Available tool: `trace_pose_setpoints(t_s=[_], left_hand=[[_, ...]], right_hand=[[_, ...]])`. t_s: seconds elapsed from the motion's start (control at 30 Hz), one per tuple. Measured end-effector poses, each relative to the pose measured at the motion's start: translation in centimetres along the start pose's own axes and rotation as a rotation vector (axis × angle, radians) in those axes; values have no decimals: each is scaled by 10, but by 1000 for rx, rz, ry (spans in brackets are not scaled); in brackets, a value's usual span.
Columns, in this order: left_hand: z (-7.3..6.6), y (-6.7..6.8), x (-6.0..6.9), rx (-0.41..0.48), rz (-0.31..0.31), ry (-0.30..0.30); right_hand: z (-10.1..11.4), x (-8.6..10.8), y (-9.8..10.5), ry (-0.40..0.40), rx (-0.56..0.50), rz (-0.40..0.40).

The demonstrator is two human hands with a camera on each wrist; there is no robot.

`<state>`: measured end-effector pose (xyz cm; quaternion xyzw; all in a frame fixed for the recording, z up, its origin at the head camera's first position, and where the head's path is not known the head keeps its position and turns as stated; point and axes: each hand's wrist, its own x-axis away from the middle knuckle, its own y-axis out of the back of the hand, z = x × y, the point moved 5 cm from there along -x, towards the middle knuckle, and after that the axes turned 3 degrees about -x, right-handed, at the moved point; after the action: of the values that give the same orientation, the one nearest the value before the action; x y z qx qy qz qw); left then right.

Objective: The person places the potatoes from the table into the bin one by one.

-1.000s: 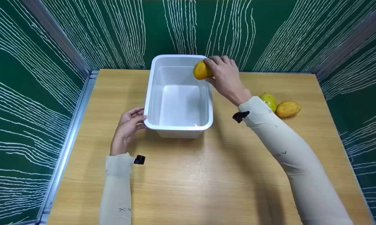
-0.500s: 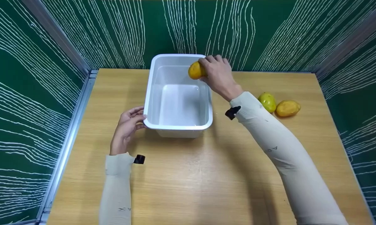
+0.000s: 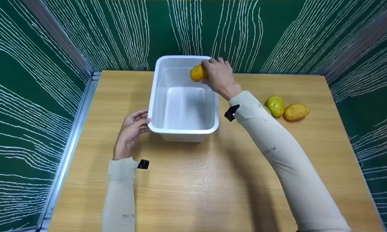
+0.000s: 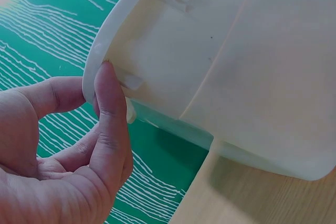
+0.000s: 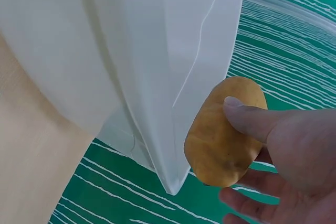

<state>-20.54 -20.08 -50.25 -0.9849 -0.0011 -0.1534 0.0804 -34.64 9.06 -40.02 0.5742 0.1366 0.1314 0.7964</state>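
A white rectangular bin stands on the table, its inside bare in the head view. At its near left corner, my left hand pinches the rim between thumb and fingers. Over the bin's far right corner, my right hand grips a yellow-orange mango. The right wrist view has the thumb pressed on the near face of that mango, with other fingers behind it.
Right of the bin on the wooden table lie a green fruit and a yellow mango; another green fruit is partly hidden by the right sleeve. Green walls with white lines enclose the table's back and sides.
My right hand has moved left with the mango, from the bin's right rim to further over the opening. The left hand has stayed at the rim.
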Motion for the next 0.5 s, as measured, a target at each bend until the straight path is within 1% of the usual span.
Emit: trace_pose_setpoints(t_s=[0.2, 0.5], left_hand=[[0, 1, 0, -13, -15, 5], [1, 1, -1, -12, -14, 4]], right_hand=[[5, -6, -4, -15, -1, 22], [9, -12, -10, -42, -11, 56]])
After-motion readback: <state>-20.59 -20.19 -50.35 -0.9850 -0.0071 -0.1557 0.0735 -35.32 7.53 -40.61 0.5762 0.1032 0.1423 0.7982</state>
